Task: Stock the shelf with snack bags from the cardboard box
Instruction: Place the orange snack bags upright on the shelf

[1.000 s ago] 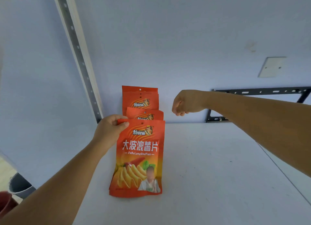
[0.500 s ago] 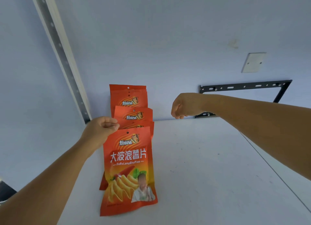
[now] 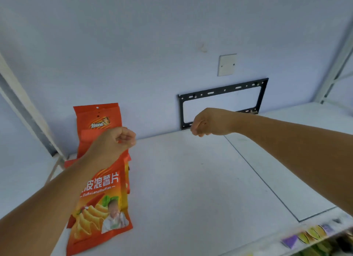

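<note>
The left hand (image 3: pixel 112 144) is raised over the row of snack bags (image 3: pixel 101 194) at the left end of the white shelf (image 3: pixel 191 188). Its fingers (image 3: pixel 127 137) are curled into a loose fist, and the thumb and forefinger appear to meet on the top edge of the front bag (image 3: pixel 104 204), though the fist hides the point of contact and a grasp cannot be confirmed. That bag extends from beneath the fingers towards the camera, printed face showing, with its bottom edge on the shelf surface near the front lip. Behind the fingers, the rear bag (image 3: pixel 98 118) stands upright against the pale wall (image 3: pixel 152 45), and at least one further orange bag sits between the two, mostly covered by the hand and forearm. The right hand (image 3: pixel 208 122) is held in the air well to the right of the bags, fingers (image 3: pixel 196 129) clenched with nothing in them, above the back edge of the shelf. Just behind those fingers, a black metal bracket (image 3: pixel 221 91) is fixed to the wall, and a white cover plate (image 3: pixel 227 64) is mounted above it. Below the shelf's front edge, at lower right, coloured packets (image 3: pixel 309 234) show on a lower level, too blurred to identify. No cardboard box is in view.
</note>
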Demonstrator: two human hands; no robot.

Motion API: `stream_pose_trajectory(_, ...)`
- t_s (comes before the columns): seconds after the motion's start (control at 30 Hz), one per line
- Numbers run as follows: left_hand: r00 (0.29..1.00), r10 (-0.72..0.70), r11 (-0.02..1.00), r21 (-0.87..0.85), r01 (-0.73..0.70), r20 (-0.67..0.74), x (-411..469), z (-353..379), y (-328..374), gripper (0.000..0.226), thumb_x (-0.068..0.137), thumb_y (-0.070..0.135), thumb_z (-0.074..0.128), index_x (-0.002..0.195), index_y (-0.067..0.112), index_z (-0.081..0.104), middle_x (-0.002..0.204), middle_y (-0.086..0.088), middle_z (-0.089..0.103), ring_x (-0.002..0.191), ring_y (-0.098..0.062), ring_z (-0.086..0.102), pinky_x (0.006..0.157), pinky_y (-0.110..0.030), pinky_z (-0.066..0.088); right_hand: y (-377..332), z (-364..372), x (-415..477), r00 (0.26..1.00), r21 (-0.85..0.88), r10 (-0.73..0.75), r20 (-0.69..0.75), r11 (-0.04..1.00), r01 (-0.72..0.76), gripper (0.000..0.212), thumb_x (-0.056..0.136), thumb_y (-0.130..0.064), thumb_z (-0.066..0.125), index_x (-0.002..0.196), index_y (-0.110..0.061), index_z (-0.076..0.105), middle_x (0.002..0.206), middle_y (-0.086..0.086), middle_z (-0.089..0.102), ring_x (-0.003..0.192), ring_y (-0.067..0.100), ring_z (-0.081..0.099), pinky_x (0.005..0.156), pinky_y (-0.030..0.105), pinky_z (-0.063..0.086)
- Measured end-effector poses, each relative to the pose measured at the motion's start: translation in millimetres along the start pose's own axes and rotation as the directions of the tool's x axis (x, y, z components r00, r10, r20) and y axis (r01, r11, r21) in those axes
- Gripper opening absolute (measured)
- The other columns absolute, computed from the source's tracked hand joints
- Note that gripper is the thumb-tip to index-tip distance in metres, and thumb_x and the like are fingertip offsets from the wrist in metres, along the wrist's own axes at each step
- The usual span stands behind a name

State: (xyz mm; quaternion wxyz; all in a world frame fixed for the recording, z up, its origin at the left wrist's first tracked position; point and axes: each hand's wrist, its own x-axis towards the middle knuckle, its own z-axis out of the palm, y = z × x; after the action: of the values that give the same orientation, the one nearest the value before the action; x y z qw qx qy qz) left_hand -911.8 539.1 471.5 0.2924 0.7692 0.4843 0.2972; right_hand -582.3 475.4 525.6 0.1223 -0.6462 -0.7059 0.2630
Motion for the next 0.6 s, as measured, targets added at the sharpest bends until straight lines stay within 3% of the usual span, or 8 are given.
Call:
stream_pose_trajectory(0.1, 0.996, 0.028, 1.000, -0.010, -0.027, 0.083, 3.3, 49.8, 46.3, 0.019, 0.086, 0.011, 0.076, 0.091, 0.028, 0.069, 0.095, 0.000, 0.074, 0.091, -0.018, 0.070, 0.091, -0.035, 0.053, 47.1, -8.3, -52.2, 0.996, 0.096, 0.052, -0.067, 0.994, -0.045, 0.011, 0.089, -0.028, 0.067, 0.092, -0.028, 0.078, 0.093, -0.004, 0.077, 0.088, 0.010, 0.072, 0.086, 0.034, 0.059)
stream_pose_trajectory(0.2, 0.983, 0.073, 0.997, -0.034, -0.068, 0.167, 3.3, 110.4, 98.8, 0.013, 0.086, 0.017, 0.077, 0.092, 0.027, 0.071, 0.095, 0.001, 0.075, 0.091, -0.017, 0.070, 0.091, -0.033, 0.054, 95.8, -12.8, -112.7, 0.982, 0.171, 0.129, -0.136, 0.980, -0.105, 0.011, 0.089, -0.026, 0.067, 0.091, -0.025, 0.078, 0.093, -0.002, 0.077, 0.089, 0.011, 0.072, 0.088, 0.037, 0.060)
stream_pose_trajectory(0.3, 0.961, 0.133, 0.990, -0.080, -0.117, 0.243, -7.1, 170.3, 157.1, 0.013, 0.087, 0.021, 0.076, 0.100, 0.023, 0.072, 0.096, 0.005, 0.073, 0.089, -0.009, 0.068, 0.074, -0.011, 0.048, 143.9, -17.1, -178.0, 0.959, 0.212, 0.220, -0.180, 0.960, -0.180, 0.010, 0.090, -0.028, 0.069, 0.094, -0.024, 0.078, 0.091, -0.002, 0.077, 0.083, 0.008, 0.071, 0.086, 0.034, 0.060)
stream_pose_trajectory(0.37, 0.936, 0.174, 0.983, -0.105, -0.149, 0.307, -20.7, 217.3, 201.4, 0.015, 0.088, 0.021, 0.075, 0.103, 0.020, 0.071, 0.097, 0.005, 0.072, 0.089, -0.006, 0.067, 0.070, -0.005, 0.046, 180.6, -22.0, -234.2, 0.934, 0.243, 0.283, -0.217, 0.943, -0.229, 0.011, 0.090, -0.028, 0.069, 0.096, -0.022, 0.077, 0.091, -0.001, 0.078, 0.084, 0.011, 0.072, 0.087, 0.037, 0.060)
stream_pose_trajectory(0.47, 0.891, 0.243, 0.970, -0.128, -0.209, 0.383, -34.6, 262.6, 243.1, 0.013, 0.087, 0.023, 0.076, 0.099, 0.024, 0.072, 0.097, 0.005, 0.072, 0.091, -0.008, 0.068, 0.083, -0.018, 0.051, 211.8, -25.5, -294.7, 0.894, 0.282, 0.352, -0.276, 0.919, -0.275, 0.014, 0.091, -0.025, 0.069, 0.099, -0.017, 0.077, 0.093, 0.002, 0.078, 0.090, 0.019, 0.073, 0.089, 0.039, 0.060)
stream_pose_trajectory(0.6, 0.798, 0.337, 0.941, -0.164, -0.295, 0.499, -64.9, 340.5, 308.5, 0.012, 0.087, 0.023, 0.076, 0.099, 0.023, 0.073, 0.092, 0.005, 0.072, 0.084, -0.005, 0.067, 0.077, -0.022, 0.051, 252.5, -21.0, -398.3, 0.792, 0.344, 0.495, -0.356, 0.858, -0.382, 0.016, 0.093, -0.023, 0.068, 0.102, -0.014, 0.076, 0.095, 0.004, 0.078, 0.092, 0.021, 0.074, 0.090, 0.039, 0.059)
